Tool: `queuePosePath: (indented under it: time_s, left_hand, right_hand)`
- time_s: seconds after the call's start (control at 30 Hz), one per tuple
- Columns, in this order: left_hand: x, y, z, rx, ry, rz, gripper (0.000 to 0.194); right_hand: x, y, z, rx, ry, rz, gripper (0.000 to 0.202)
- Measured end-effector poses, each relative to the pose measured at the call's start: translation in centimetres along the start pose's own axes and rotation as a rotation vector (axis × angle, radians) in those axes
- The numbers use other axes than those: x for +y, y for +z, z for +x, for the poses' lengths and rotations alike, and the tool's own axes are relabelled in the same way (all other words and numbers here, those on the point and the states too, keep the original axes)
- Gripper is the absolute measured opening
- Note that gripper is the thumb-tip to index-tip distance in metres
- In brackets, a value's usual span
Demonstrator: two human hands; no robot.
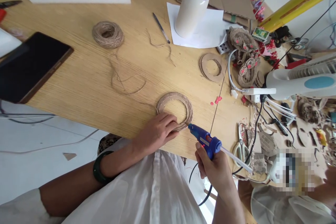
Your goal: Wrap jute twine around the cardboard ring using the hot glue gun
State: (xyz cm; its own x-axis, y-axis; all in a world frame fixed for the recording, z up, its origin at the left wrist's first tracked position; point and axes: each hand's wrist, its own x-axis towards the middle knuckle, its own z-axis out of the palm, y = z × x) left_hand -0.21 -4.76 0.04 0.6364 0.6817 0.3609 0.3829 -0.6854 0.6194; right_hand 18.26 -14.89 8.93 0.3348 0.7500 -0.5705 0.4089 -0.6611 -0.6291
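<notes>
My left hand (159, 128) is closed on the near left part of a cardboard ring (189, 106) with twine around it, resting near the table's front edge. In my right hand (214, 162) is a blue glue gun (203, 136) with a long clear glue stick out of its back and a small red light lit. Its nozzle points at the ring's near right edge; whether it touches I cannot tell. A loose strand of twine (128, 92) runs from the ring towards a twine coil (108, 35) farther back on the left.
Another cardboard ring (210, 67), a pen (161, 28) and a white bottle (193, 7) on paper stand beyond. A phone (34, 64) lies left. Scissors (240, 147), a power strip (259, 91), cords and cardboard scraps crowd the right. Another person's sleeve (286, 204) shows at the lower right.
</notes>
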Motion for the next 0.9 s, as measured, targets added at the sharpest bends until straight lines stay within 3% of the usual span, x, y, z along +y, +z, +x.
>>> queuePosePath:
  time_s: [0.73,0.9]
  left_hand:
    - [-0.04,-0.02,-0.21,-0.032,-0.017,0.006,0.011]
    - [0.86,0.37,0.48,-0.053,-0.066,0.036,0.010]
  right_hand:
    - [-0.27,0.12,-0.06,0.009,-0.009,0.113,0.055]
    - [-0.55,0.00,-0.16,0.039,-0.045,0.202,0.052]
